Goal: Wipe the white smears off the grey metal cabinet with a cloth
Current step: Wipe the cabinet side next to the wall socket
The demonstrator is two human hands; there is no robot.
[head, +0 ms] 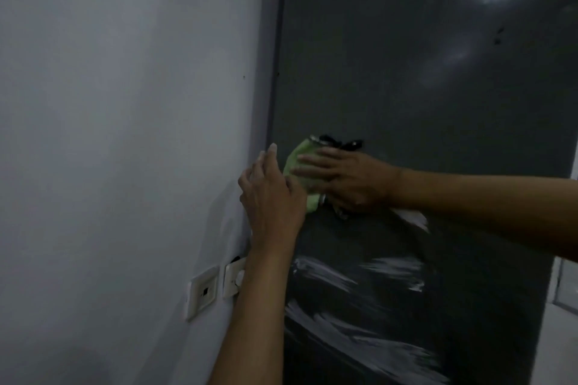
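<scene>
A person faces a dark grey metal cabinet (422,97) filling the right of the frame, beside a pale wall (125,103) on the left. The right hand (347,178), fingers straight and flat, presses a green cloth (300,172) against the cabinet at centre frame. The left hand (269,197) hovers just left of the cloth, fingers loosely extended, holding nothing. White smears (359,278) streak the cabinet below the hands, in the lower centre. Two wall sockets (215,287) sit at lower left, close to the cabinet edge. A damp cloth straying there could be hazardous, and wiping may spread the smears rather than lift them. No containers are visible.
</scene>
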